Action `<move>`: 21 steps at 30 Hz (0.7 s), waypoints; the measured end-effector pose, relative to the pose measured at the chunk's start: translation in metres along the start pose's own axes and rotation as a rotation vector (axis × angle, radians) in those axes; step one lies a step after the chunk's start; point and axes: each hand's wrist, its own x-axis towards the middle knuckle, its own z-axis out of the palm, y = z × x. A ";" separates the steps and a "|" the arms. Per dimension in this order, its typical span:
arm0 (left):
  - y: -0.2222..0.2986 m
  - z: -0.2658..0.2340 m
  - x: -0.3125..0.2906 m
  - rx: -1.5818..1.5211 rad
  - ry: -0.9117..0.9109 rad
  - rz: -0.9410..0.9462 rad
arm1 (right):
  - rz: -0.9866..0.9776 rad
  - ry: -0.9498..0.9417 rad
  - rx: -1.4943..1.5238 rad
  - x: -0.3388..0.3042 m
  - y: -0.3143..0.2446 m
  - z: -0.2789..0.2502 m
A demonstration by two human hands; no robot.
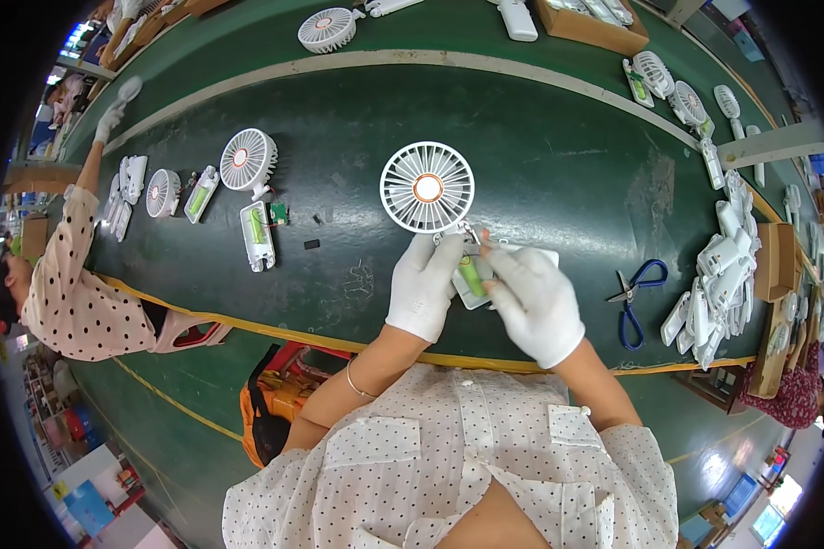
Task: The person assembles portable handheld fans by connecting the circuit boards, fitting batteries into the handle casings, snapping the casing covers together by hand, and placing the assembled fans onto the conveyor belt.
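In front of me lies a white handheld fan (428, 188) with an orange ring at its hub. Its handle is open, and a green cylindrical battery (471, 274) shows inside. My left hand (423, 288), in a white glove, closes its fingers on the fan's neck just below the round head. The gloved right hand (538, 302) grips the opened handle from the other side, thumb and fingers close to the neck joint. Bare fingertips poke out of the right glove. A white plastic edge (547, 257) shows behind the right hand. Small parts between the fingers are hidden.
Blue-handled cutters (639, 297) lie to the right, beside a pile of white handle shells (719, 284). Leftward are another opened fan (247, 160) and a green circuit board (278, 214). A co-worker's gloved hand (110, 121) reaches over the far left. A raised strip (357, 60) crosses behind.
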 end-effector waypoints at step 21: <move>-0.002 -0.004 -0.005 -0.244 -0.022 0.197 | 0.551 -0.190 0.610 -0.023 -0.029 0.014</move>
